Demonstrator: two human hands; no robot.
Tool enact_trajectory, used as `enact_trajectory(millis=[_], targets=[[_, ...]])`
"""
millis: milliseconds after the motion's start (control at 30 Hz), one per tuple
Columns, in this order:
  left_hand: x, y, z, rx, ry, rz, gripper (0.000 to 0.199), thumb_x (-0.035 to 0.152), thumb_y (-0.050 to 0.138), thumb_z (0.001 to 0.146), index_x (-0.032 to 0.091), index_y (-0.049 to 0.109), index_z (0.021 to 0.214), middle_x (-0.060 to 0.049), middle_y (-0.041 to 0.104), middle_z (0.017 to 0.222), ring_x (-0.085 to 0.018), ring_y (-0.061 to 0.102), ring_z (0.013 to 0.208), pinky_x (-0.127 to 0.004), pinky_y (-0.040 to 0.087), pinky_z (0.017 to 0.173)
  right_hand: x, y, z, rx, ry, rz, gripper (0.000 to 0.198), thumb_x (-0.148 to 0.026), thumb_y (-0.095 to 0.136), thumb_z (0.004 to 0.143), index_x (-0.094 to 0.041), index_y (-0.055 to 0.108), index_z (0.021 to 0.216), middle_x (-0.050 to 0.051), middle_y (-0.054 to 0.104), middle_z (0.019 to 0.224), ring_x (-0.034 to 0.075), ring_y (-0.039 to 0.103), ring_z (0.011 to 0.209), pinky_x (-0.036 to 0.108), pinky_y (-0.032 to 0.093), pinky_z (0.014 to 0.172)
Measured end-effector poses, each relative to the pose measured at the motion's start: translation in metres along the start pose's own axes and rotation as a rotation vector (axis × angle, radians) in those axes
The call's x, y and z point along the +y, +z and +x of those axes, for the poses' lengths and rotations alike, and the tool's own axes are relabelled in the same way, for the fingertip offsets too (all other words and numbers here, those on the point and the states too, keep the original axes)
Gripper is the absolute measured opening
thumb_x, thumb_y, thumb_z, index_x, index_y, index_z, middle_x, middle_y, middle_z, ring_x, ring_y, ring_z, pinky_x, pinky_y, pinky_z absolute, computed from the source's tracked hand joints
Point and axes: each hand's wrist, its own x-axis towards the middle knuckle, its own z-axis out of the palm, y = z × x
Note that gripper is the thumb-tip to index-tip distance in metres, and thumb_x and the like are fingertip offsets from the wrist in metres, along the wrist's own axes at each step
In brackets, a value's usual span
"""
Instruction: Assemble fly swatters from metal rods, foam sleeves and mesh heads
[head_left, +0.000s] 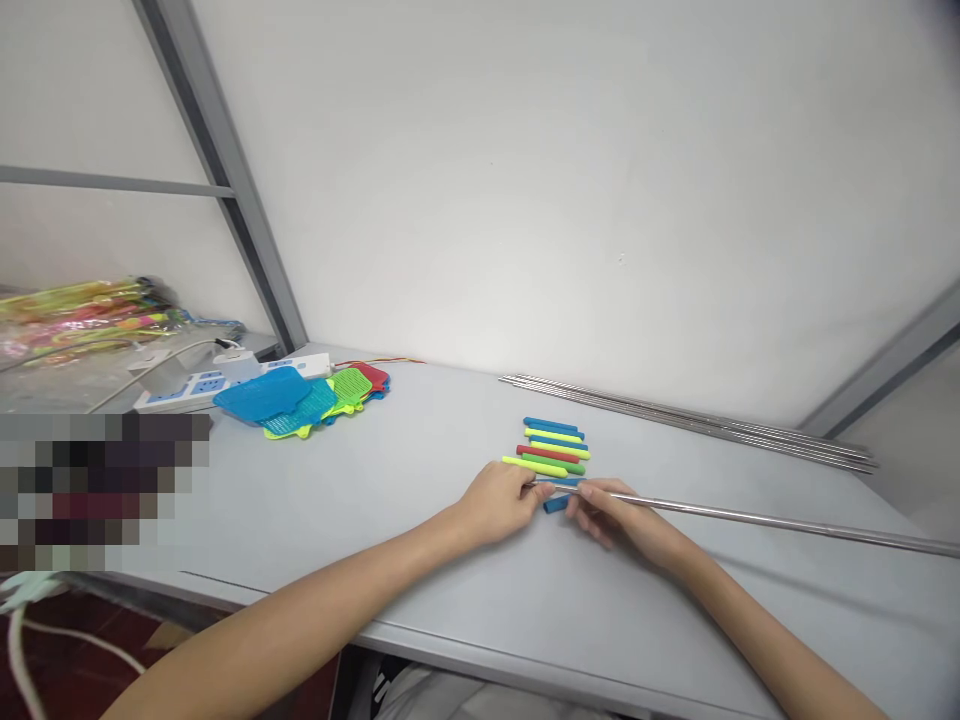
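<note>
Rod (757, 518), L hand (496, 503) pinching nr end, R hand (622, 515) holding, fingers loosely curled

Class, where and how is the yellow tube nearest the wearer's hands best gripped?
Probably a finger pinch at its left end, from the left: the yellow tube lies flat, and that end sticks out past the neighbouring green tube, so its tip looks freer there.
</note>
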Motion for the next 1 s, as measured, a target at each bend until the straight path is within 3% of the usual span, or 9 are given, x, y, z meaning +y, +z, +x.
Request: enact_trajectory(millis=[300, 800, 1000], targets=[[0.006, -0.008, 0.001, 0.008, -0.023, 0.015, 0.054, 0.052, 0.019, 0.081, 0.015, 0.048, 0.054, 0.000, 0.049, 0.050, -0.011, 0.041, 0.048, -0.022, 0.022, 0.047, 0.001, 0.000, 0.001, 0.030, -0.030, -0.027, 0.036, -0.039, 0.037, 0.080, -0.011, 0.057, 0.071, 0.001, 0.043, 0.056, 0.008, 0.039, 0.048, 0.019, 0.029, 0.039], [0.000, -0.011, 0.008, 0.102, -0.057, 0.047, 0.055, 0.063, 0.026, 0.073, 0.016, 0.045, 0.052, -0.002, 0.049, 0.053, -0.012, 0.043, 0.053, -0.022, 0.024, 0.050, 0.002, 0.000, 0.003, 0.156, -0.082, -0.112, 0.034, -0.038, 0.041, 0.079, -0.012, 0.058, 0.068, -0.001, 0.039, 0.050, 0.007, 0.036, 0.046, 0.020, 0.027, 0.042], [-0.002, -0.008, 0.007, 0.020, -0.119, -0.079, 0.056, 0.064, 0.026, 0.071, 0.015, 0.044, 0.049, 0.001, 0.041, 0.045, -0.009, 0.034, 0.043, -0.022, 0.019, 0.043, 0.003, 0.001, 0.004, 0.160, -0.082, -0.088, 0.035, -0.039, 0.040, 0.079, -0.012, 0.058, 0.066, -0.001, 0.040, 0.050, 0.007, 0.037, 0.046, 0.020, 0.027, 0.042]])
